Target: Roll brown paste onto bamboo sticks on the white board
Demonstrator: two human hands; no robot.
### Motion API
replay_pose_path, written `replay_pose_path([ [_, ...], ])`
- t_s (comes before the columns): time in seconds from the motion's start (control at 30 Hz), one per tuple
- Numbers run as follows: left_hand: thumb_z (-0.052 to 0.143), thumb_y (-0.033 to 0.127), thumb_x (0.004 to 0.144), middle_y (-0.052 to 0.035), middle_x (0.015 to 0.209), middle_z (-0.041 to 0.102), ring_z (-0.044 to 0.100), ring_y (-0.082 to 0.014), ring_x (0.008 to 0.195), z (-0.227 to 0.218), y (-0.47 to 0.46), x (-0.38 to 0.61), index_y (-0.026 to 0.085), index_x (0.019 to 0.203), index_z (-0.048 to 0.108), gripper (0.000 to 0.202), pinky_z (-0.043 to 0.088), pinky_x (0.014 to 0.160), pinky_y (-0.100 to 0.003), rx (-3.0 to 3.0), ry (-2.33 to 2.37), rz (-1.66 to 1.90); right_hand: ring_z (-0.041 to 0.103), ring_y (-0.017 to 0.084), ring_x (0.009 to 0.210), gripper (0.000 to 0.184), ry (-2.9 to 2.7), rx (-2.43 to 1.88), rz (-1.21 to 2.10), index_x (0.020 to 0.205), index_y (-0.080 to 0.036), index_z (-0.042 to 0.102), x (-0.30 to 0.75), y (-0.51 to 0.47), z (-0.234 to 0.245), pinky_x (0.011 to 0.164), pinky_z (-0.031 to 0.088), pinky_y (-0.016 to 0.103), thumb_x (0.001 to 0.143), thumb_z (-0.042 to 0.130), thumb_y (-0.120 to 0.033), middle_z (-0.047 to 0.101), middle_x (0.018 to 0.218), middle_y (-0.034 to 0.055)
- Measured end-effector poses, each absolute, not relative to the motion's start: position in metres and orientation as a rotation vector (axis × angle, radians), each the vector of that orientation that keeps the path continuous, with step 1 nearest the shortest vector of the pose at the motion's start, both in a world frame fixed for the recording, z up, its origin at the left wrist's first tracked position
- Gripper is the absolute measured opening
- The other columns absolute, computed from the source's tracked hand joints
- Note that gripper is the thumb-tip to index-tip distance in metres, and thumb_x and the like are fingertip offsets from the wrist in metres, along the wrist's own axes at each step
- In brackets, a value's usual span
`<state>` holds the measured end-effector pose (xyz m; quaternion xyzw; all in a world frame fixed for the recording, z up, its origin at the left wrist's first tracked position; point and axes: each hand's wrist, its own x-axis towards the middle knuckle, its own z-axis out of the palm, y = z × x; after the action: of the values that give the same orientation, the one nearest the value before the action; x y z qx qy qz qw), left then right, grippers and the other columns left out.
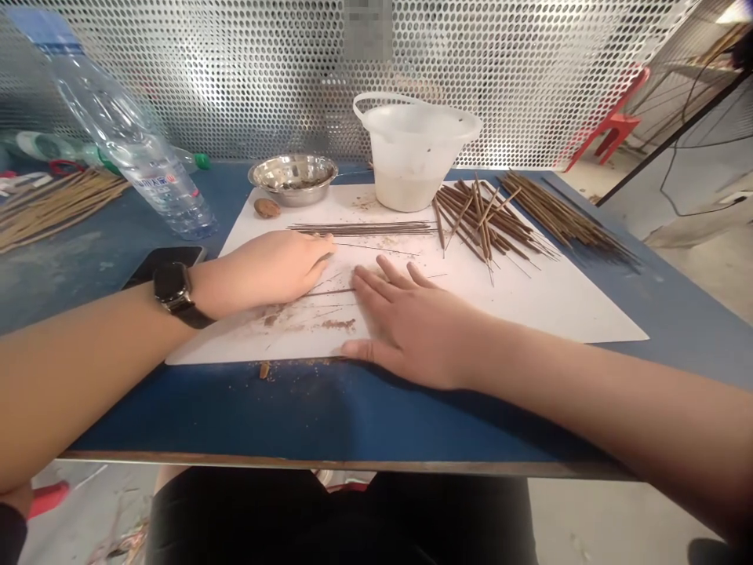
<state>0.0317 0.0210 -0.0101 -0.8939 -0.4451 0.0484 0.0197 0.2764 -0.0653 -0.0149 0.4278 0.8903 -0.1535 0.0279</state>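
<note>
My left hand (274, 267), with a black smartwatch (173, 292) on its wrist, rests on a white board (529, 302), fingertips at the ends of a row of thin dark sticks (361, 228). Whether those fingers grip a stick is hidden. My right hand (415, 329) lies flat on the board with its fingers spread, holding nothing. A thin stick (329, 292) lies just left of its fingertips. Brown-coated incense sticks (479, 224) are heaped to the right, beyond that hand. Brown crumbs (338, 323) dust the board between my hands.
A white plastic bucket (412, 153) with pale liquid and a steel bowl (292, 176) stand at the board's far edge. A water bottle (129, 133), phone (168, 263), and bundled sticks (52, 204) lie left on the blue table (329, 416). A perforated metal screen (294, 78) stands behind.
</note>
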Motion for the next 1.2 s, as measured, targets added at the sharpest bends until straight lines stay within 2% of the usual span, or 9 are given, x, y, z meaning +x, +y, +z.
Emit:
replay_pose_path([
  [0.17,0.038,0.045,0.113,-0.0132,0.12,0.084,0.08,-0.0316,0.106,-0.01,0.021,0.031,0.022,0.145,0.073,0.053,0.056,0.091,-0.039,-2.779,-1.389,0.141,-0.003,0.045,0.175,0.101,2.676,1.307,-0.44,0.18,0.001,0.016,0.275,-0.065,-0.009,0.141,0.009,0.071,0.113,0.03,-0.073,0.008,0.187,0.0201],
  [0.37,0.037,0.039,0.112,-0.0131,0.12,0.084,0.079,-0.0328,0.111,-0.01,0.021,0.032,0.022,0.147,0.072,0.053,0.056,0.094,-0.04,-2.774,-1.366,0.165,-0.004,0.044,0.175,0.097,2.664,1.31,-0.422,0.181,0.0,0.014,0.277,-0.065,-0.01,0.139,0.008,0.074,0.114,0.03,-0.069,0.006,0.187,0.0197],
  [0.53,0.036,0.038,0.113,-0.0127,0.126,0.083,0.079,-0.0331,0.113,-0.01,0.021,0.032,0.022,0.149,0.072,0.054,0.056,0.097,-0.041,-2.757,-1.384,0.176,-0.002,0.046,0.175,0.102,2.687,1.283,-0.439,0.181,-0.002,0.017,0.281,-0.062,-0.011,0.139,0.008,0.075,0.111,0.037,-0.073,0.008,0.188,0.0189],
  [0.7,0.037,0.04,0.113,-0.0131,0.131,0.082,0.079,-0.0337,0.113,-0.011,0.021,0.033,0.022,0.152,0.071,0.054,0.056,0.096,-0.041,-2.756,-1.384,0.177,0.004,0.048,0.175,0.103,2.719,1.304,-0.506,0.181,-0.006,0.026,0.284,-0.068,-0.012,0.138,0.011,0.078,0.109,0.03,-0.079,0.016,0.188,0.0192],
  [0.9,0.035,0.039,0.114,-0.0124,0.129,0.083,0.079,-0.0318,0.112,-0.011,0.022,0.032,0.024,0.153,0.069,0.054,0.056,0.091,-0.039,-2.746,-1.368,0.166,0.0,0.048,0.175,0.103,2.833,1.227,-0.518,0.18,-0.008,0.032,0.292,-0.049,-0.011,0.137,0.014,0.079,0.108,0.032,-0.082,0.017,0.189,0.019],
  [0.93,0.035,0.039,0.114,-0.0123,0.127,0.083,0.079,-0.0314,0.111,-0.012,0.022,0.031,0.024,0.152,0.069,0.053,0.056,0.091,-0.038,-2.754,-1.36,0.159,0.004,0.049,0.175,0.102,2.848,1.226,-0.511,0.18,-0.008,0.032,0.294,-0.048,-0.007,0.137,0.019,0.077,0.108,0.035,-0.081,0.02,0.188,0.02],
  [1.0,0.035,0.04,0.114,-0.0123,0.124,0.083,0.079,-0.0307,0.109,-0.014,0.024,0.029,0.025,0.152,0.069,0.053,0.057,0.09,-0.038,-2.769,-1.348,0.15,0.027,0.049,0.172,0.092,2.827,1.315,-0.408,0.178,-0.008,0.036,0.296,-0.047,0.003,0.133,0.034,0.072,0.111,0.042,-0.071,0.033,0.184,0.0239],
  [1.1,0.035,0.041,0.114,-0.0133,0.13,0.081,0.079,-0.0313,0.11,-0.013,0.027,0.025,0.025,0.153,0.069,0.054,0.057,0.092,-0.039,-2.802,-1.317,0.182,0.067,0.044,0.141,0.055,2.605,1.503,-0.101,0.157,-0.01,0.064,0.301,-0.041,0.016,0.112,0.057,0.058,0.111,0.055,-0.038,0.068,0.156,0.0255],
  [1.2,0.037,0.041,0.113,-0.0119,0.139,0.079,0.077,-0.0311,0.118,-0.008,0.03,0.022,0.026,0.155,0.068,0.055,0.057,0.098,-0.04,-2.869,-1.265,0.225,0.077,0.035,0.114,0.03,2.447,1.485,0.045,0.123,-0.013,0.081,0.308,-0.03,0.019,0.093,0.06,0.045,0.103,0.061,-0.021,0.08,0.123,0.0195],
])
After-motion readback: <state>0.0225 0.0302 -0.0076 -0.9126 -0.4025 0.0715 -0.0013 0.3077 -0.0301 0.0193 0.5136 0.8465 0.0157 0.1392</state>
